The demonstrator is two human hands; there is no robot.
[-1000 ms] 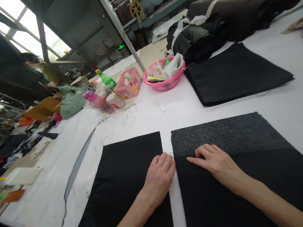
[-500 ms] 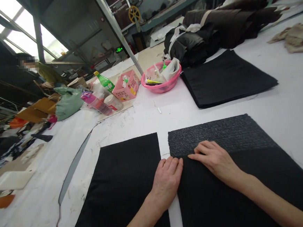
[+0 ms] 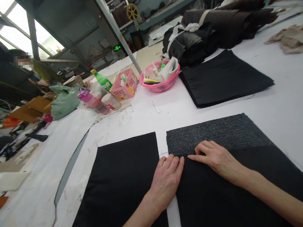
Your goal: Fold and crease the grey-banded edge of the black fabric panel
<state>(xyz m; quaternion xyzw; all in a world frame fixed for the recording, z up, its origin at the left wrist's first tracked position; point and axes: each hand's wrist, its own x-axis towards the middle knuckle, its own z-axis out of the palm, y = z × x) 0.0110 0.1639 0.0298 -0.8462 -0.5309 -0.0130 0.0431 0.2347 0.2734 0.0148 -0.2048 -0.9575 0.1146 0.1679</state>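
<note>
A black fabric piece (image 3: 213, 199) lies in front of me on the right, with a speckled dark-grey band (image 3: 221, 130) along its far end. My left hand (image 3: 168, 177) bends over its left edge, fingers close together and tips pressed at the band's near border. Just to the right, my right hand (image 3: 219, 159) pinches at the same border with thumb and forefinger; its other fingers are curled. The fabric between the fingertips is too dark to make out. Beside my left forearm, a second black fabric piece (image 3: 122, 182) lies flat, apart from the first by a narrow white strip.
Beyond the hands lies a stack of black fabric (image 3: 227, 77), with tied dark bundles (image 3: 193, 40) behind it. A pink basin (image 3: 161, 84), a pink box (image 3: 124, 86) and a green bottle (image 3: 102, 80) stand at the back. A person (image 3: 44, 71) is at the far left.
Both hands stay nearly where they were on the fabric, with only a slight shift of the right fingers. The whole view has moved a little, so the background sits slightly further left.
</note>
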